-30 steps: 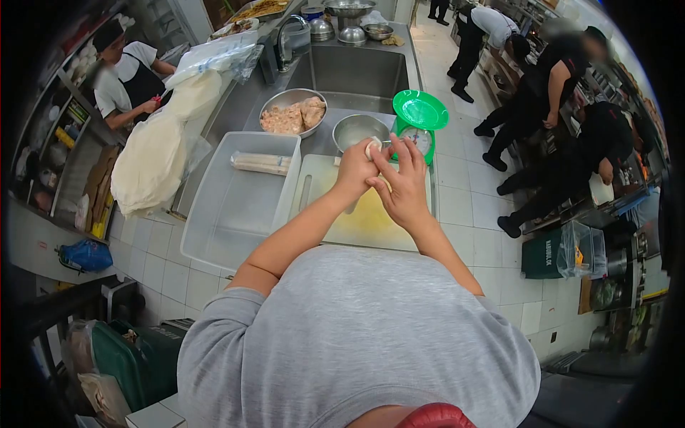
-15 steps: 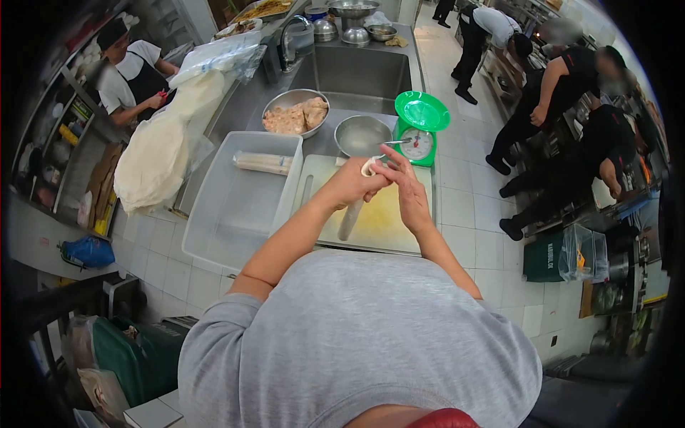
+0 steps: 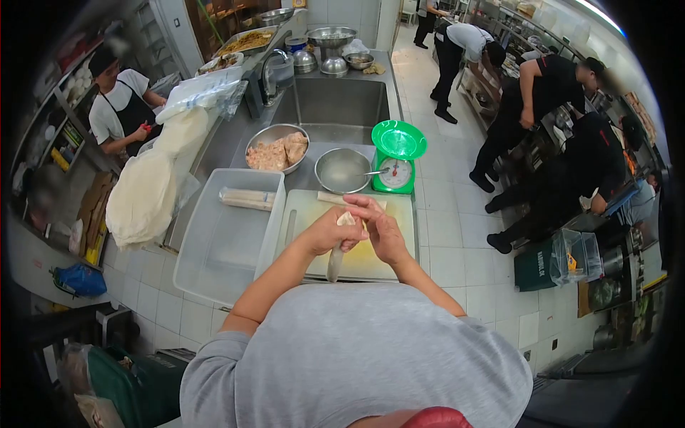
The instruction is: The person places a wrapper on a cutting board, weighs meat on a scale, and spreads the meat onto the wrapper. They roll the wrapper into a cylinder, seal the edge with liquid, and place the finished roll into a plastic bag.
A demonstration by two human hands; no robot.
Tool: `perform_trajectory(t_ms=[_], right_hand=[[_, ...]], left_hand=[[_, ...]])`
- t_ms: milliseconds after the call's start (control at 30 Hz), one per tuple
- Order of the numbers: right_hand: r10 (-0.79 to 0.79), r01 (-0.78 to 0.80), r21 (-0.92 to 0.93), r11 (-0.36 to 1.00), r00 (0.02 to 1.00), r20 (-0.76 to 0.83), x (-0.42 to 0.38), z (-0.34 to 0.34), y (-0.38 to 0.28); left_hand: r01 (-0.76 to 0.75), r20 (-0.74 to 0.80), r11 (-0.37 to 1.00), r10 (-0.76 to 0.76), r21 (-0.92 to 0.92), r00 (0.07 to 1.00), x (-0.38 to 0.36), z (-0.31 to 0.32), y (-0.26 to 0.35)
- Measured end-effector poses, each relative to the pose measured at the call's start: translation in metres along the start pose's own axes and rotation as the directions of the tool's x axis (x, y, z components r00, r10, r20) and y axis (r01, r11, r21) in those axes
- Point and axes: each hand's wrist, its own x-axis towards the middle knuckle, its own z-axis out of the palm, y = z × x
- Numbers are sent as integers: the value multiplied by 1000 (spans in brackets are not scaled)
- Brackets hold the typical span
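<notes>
My left hand [image 3: 327, 232] is wrapped around a pale uncooked spring roll [image 3: 334, 265], held tilted above the cutting board [image 3: 307, 214]. The roll's lower end sticks out below the fist, and a loose flap of wrapper shows at the top. Against that upper end rests my right hand [image 3: 385, 234], its fingers stretched out; the thumb's contact is partly hidden. Behind the hands another roll [image 3: 329, 197] lies on the board. A metal bowl [image 3: 330, 171] with cloudy liquid and a spoon [image 3: 377, 172] stands just beyond.
On the left, a clear plastic tub [image 3: 214, 235] holds several rolls [image 3: 246, 199]. A bowl of pinkish minced filling [image 3: 268, 157], a green scale [image 3: 398, 143] and a sink [image 3: 335, 100] lie beyond. Wrapper sheets [image 3: 143, 200] hang at the left edge. Co-workers [image 3: 127, 107] stand on both sides.
My hands have drawn closer to my body with the roll, baring more of the board and the roll behind. The camera view has shifted, so the counter sits further left and lower.
</notes>
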Motion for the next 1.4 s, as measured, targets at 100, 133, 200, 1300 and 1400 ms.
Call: perform_trajectory(t_ms=[100,133,200,1300,1400], right_hand=[[8,-8,1,1000,997,71,3,0,-4],[-16,19,-28,999,996,92,5,-1,-4],[-51,67,-104,992,987,150,8,-4,-7],[-101,292,-805,516,954,281,41,39,-6],[-83,185,-767,614,982,170,36,29,-9]], left_hand=[[58,-13,996,-59,-65,998,-6,5,8],[71,19,993,-69,-90,997,-6,2,7],[98,83,986,-87,-138,993,-7,-7,5],[54,-404,610,454,791,794,-6,-37,-39],[121,-427,635,354,763,832,-1,-31,-29]])
